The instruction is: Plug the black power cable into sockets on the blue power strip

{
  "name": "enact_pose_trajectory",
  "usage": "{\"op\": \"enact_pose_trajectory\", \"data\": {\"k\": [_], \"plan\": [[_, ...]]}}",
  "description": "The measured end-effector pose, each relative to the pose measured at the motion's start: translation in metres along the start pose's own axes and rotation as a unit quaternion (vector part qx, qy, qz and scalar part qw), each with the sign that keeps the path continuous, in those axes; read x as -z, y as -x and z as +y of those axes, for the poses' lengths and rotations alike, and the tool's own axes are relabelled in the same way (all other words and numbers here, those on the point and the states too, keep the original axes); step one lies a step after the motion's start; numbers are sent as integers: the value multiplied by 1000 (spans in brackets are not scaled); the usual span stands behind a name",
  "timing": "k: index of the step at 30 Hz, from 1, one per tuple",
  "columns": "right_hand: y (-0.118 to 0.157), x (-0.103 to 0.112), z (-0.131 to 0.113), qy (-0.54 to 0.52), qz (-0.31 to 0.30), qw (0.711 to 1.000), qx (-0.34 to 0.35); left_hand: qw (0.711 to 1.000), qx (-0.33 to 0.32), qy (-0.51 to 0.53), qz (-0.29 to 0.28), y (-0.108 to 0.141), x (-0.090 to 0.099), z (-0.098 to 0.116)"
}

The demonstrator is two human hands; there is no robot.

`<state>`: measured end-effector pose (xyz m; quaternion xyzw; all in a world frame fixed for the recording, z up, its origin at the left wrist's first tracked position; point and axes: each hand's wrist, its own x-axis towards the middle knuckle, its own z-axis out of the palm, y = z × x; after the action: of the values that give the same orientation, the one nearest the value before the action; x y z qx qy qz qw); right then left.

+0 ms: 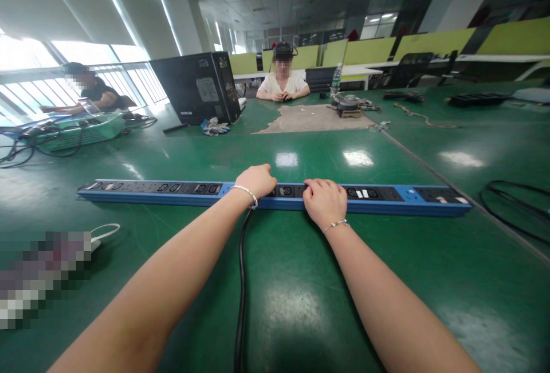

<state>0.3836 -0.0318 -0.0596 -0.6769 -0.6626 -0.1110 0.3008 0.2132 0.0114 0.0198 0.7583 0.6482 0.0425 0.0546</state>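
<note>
A long blue power strip [373,207] with a black face and several sockets lies crosswise on the green table. My left hand [256,180] is closed at the strip's middle, its fingers curled down onto the face; the fingertips are mostly hidden. To its right, my right hand [325,201] bends its fingers over the strip, knuckles up, thumb side toward the left hand. Between the two hands a short stretch of sockets shows. A black cable [241,287] runs from beneath the left wrist toward me.
On the left lie a pixelated object [47,275] and a green basket [77,132] of cables. A black computer case [195,87] stands behind, with gloves [215,126] beside it. One person [282,81] sits opposite, another [92,89] far left. Black cable coils [515,201] lie right.
</note>
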Motion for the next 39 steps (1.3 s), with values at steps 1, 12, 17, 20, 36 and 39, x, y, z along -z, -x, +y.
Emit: {"op": "enact_pose_trajectory", "data": {"k": [1, 12, 17, 20, 36, 39], "plan": [[0, 0, 0, 0, 1, 1000, -1, 1000, -3, -4, 2, 0, -1, -1], [0, 2, 0, 0, -1, 1000, -3, 999, -18, -29, 11, 7, -2, 7], [0, 1, 0, 0, 5, 1000, 2, 999, -8, -32, 20, 18, -9, 16], [0, 0, 1, 0, 11, 1000, 7, 999, -10, -30, 41, 23, -17, 16], [7, 0, -60, -178, -90, 969, 144, 973, -156, 28, 170, 41, -50, -49], [3, 3, -56, -179, -126, 963, 156, 965, -196, 18, 173, 42, -59, -56]]}}
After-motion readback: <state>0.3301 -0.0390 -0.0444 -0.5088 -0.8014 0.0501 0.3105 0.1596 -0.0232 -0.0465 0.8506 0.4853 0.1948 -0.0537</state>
